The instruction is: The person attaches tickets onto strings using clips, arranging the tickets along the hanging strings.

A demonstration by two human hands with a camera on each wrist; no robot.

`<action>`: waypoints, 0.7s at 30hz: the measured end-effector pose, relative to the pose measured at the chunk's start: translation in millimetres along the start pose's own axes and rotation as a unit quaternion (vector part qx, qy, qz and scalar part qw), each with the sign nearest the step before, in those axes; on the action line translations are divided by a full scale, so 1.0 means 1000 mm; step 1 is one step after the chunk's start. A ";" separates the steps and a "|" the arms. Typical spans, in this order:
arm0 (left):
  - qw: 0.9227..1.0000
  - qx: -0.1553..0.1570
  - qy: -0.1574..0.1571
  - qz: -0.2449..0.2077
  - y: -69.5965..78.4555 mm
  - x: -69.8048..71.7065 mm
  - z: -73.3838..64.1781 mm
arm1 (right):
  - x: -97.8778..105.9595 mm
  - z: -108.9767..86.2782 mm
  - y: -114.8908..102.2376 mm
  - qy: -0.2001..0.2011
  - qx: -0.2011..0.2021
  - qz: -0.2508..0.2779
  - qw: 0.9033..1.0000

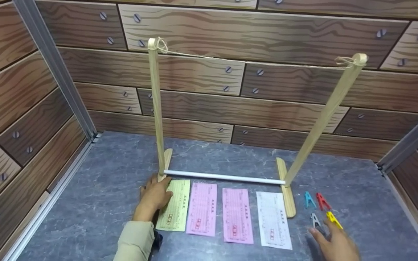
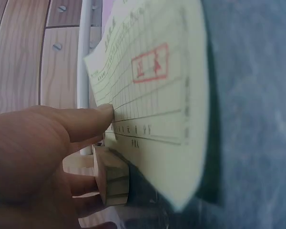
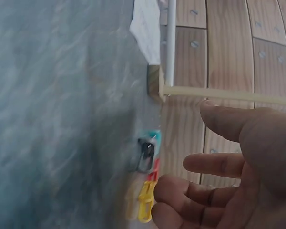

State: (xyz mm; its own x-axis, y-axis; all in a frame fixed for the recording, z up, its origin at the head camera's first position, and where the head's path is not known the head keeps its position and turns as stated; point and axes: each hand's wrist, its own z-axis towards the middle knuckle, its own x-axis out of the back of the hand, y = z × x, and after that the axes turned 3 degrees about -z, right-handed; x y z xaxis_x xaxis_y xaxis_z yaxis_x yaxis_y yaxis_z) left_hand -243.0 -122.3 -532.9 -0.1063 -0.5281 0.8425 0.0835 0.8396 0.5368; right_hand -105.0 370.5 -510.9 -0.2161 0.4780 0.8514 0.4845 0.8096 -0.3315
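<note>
My left hand point(image 1: 152, 197) rests over the near end of the stand's left wooden foot point(image 2: 112, 176). Its thumb touches the edge of a yellow paper slip point(image 1: 177, 208); in the left wrist view the slip's near edge lifts off the table. Over on the right, my right hand point(image 1: 337, 243) reaches to a yellow clothespin point(image 1: 334, 219), fingers loosely bent and thumb apart, grasping nothing. Around it lie a grey clothespin point(image 1: 315, 220), a red clothespin point(image 1: 322, 201) and a blue clothespin point(image 1: 309, 200).
Two pink slips point(image 1: 202, 208) and a white slip point(image 1: 273, 219) lie in a row on the grey table point(image 1: 85, 203). Behind them stand two wooden posts point(image 1: 155, 105), joined by a white rod point(image 1: 223, 177) below and a string point(image 1: 252, 63) above. Wood-patterned walls point(image 1: 194, 21) surround the table.
</note>
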 end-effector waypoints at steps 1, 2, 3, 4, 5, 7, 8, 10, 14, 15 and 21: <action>1.000 0.000 0.003 -0.004 0.000 -0.001 0.000 | -0.001 0.000 0.002 0.000 -0.005 0.002 1.000; 1.000 -0.001 0.007 -0.008 0.000 -0.001 0.001 | -0.003 0.001 0.004 0.000 -0.010 0.004 1.000; 1.000 -0.003 0.011 -0.011 -0.001 -0.001 0.001 | -0.004 0.001 0.005 0.001 -0.016 0.005 1.000; 1.000 -0.005 0.014 -0.015 -0.001 -0.002 0.001 | -0.005 0.002 0.007 0.000 -0.022 0.006 1.000; 1.000 -0.006 0.017 -0.019 -0.001 -0.002 0.001 | -0.007 0.002 0.009 0.000 -0.027 0.008 1.000; 0.999 -0.006 0.018 -0.030 -0.001 -0.002 0.001 | -0.009 0.003 0.011 0.000 -0.032 0.007 0.999; 0.999 -0.007 0.018 -0.035 -0.002 -0.002 0.000 | -0.009 0.004 0.012 0.000 -0.035 0.007 0.999; 0.999 -0.011 0.019 -0.046 -0.003 -0.002 -0.001 | -0.010 0.005 0.011 0.002 -0.047 0.005 0.999; 0.998 -0.016 0.014 -0.065 -0.006 -0.003 -0.003 | -0.012 0.010 0.008 0.000 -0.069 0.004 0.998; 0.997 -0.018 0.015 -0.069 -0.007 -0.004 -0.003 | -0.013 0.012 0.007 0.001 -0.074 0.004 0.997; 0.996 -0.024 0.036 -0.082 -0.010 -0.008 -0.001 | -0.015 0.019 0.005 -0.002 -0.068 0.011 0.998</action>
State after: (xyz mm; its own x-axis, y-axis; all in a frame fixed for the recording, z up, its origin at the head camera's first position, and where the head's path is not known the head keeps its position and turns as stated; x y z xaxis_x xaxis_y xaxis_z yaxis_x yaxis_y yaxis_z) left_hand -241.9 -126.6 -544.6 -0.0507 -0.6672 0.7431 0.1180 0.7349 0.6679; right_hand -115.7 374.1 -533.4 -0.2081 0.4969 0.8425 0.5996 0.7453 -0.2915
